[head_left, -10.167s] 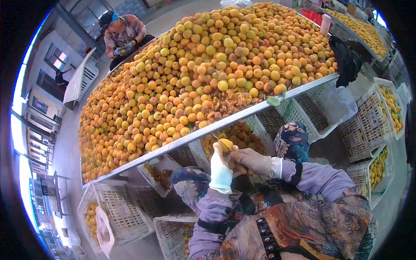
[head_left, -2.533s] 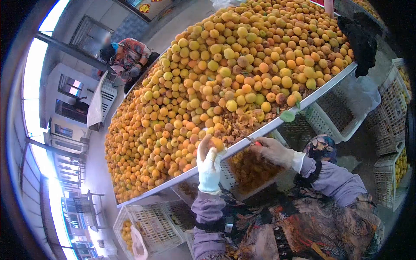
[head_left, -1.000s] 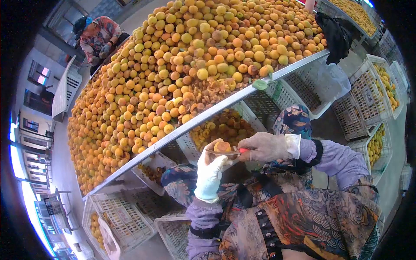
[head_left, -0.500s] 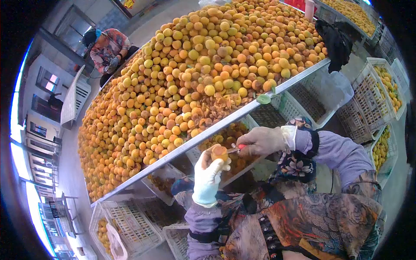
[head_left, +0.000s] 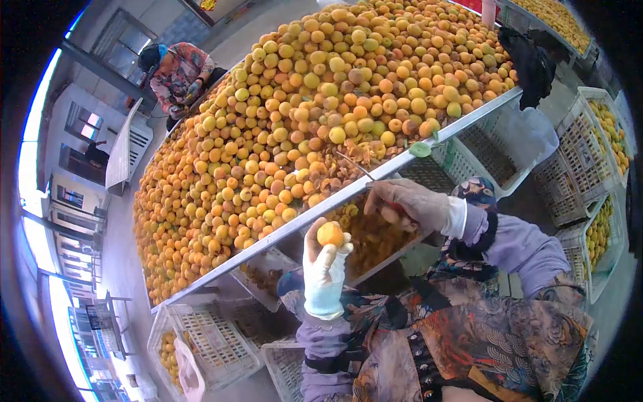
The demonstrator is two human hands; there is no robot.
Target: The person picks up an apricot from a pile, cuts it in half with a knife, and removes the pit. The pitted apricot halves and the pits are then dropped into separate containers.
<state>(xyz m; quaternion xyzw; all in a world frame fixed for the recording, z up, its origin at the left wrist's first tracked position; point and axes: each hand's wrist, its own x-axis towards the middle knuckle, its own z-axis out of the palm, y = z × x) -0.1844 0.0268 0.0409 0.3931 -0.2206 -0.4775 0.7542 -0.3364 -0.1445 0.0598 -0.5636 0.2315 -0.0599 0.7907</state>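
Between the fingers and thumb of my left hand (head_left: pixel 324 271), in a white glove, is an orange-yellow apricot (head_left: pixel 330 233). My gloved right hand (head_left: pixel 415 206) is closed around a small knife, its handle mostly hidden. The thin knife blade (head_left: pixel 356 166) points up and left over the metal table edge (head_left: pixel 321 209), apart from the held apricot. Beyond that edge rises a large heap of apricots (head_left: pixel 268 134), with torn, brownish pieces near the rim. Below my hands, a crate contains orange cut pieces (head_left: pixel 375 234).
White plastic crates (head_left: pixel 214 342) stand at lower left, and stacked crates of fruit (head_left: pixel 569 161) at right. A black bag (head_left: pixel 529 67) hangs on the table corner. One green leaf (head_left: pixel 420 149) lies on the rim. Across the heap, another person (head_left: pixel 177 74) sits by the table.
The knife has come away from the apricot; my right hand has moved slightly up and right, its blade now pointing up-left. The apricot stays in my left hand. The whole view has shifted slightly.
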